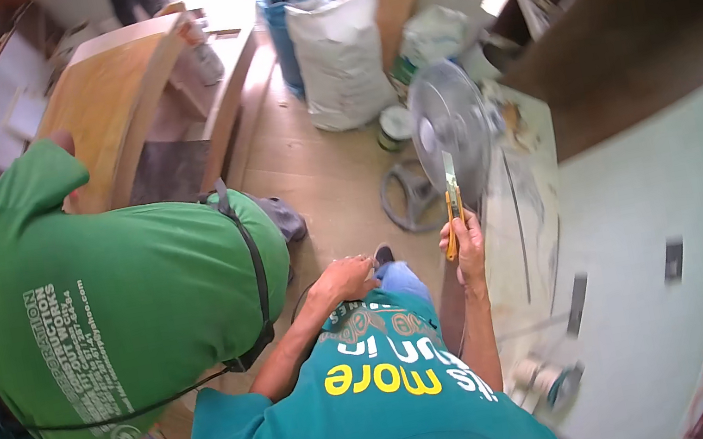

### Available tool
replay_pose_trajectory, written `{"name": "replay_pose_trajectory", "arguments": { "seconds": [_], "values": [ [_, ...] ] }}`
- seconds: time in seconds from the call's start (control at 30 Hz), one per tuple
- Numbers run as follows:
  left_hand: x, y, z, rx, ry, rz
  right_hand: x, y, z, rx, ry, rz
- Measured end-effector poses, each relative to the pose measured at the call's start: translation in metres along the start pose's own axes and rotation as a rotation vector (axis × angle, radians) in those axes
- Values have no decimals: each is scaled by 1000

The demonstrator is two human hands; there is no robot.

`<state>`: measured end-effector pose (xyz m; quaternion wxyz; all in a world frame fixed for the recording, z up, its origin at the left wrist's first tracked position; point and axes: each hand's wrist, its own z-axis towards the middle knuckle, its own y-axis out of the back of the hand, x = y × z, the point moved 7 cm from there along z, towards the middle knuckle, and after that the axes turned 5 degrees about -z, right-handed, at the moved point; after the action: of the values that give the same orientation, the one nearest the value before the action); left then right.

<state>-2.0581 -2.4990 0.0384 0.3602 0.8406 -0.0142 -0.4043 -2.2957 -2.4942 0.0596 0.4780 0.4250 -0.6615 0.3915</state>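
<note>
In my right hand (466, 246) is a yellow snap-off utility knife (454, 215), gripped by its handle with the blade pointing away from me. Beyond the blade stands an electric fan (450, 122) with a clear round head; the blade overlaps it in the picture. My left hand (349, 277) hangs in front of my waist, its fingers loosely bent and the thumb apart. Nothing shows in that hand, though its palm side is hidden.
A person in a green shirt (128, 287) bends close on my left, beside a curved wooden panel (104, 94). Ahead are a white sack (337, 57), a blue bin (280, 30) and a small can (394, 125). A pale wall (651, 214) with dark slots runs along my right.
</note>
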Motion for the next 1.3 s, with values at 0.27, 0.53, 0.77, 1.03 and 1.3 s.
{"name": "replay_pose_trajectory", "arguments": {
  "seconds": [0.27, 0.53, 0.77, 1.03, 1.3],
  "values": [
    [43, 101, 56, -312, 277, -98, 76, -117, 197, 377, -125, 235],
    [166, 201, 126, -402, 354, -330, 35, -287, 338, 609, -327, 286],
    [308, 390, 162, -631, 412, -212, 45, -402, 500, 528, -318, 172],
    [398, 564, 185, -717, 476, -130, 67, -483, 632, 432, -305, 126],
    [473, 583, 236, -568, 591, -303, 54, -610, 740, 664, -379, 70]
  ]
}}
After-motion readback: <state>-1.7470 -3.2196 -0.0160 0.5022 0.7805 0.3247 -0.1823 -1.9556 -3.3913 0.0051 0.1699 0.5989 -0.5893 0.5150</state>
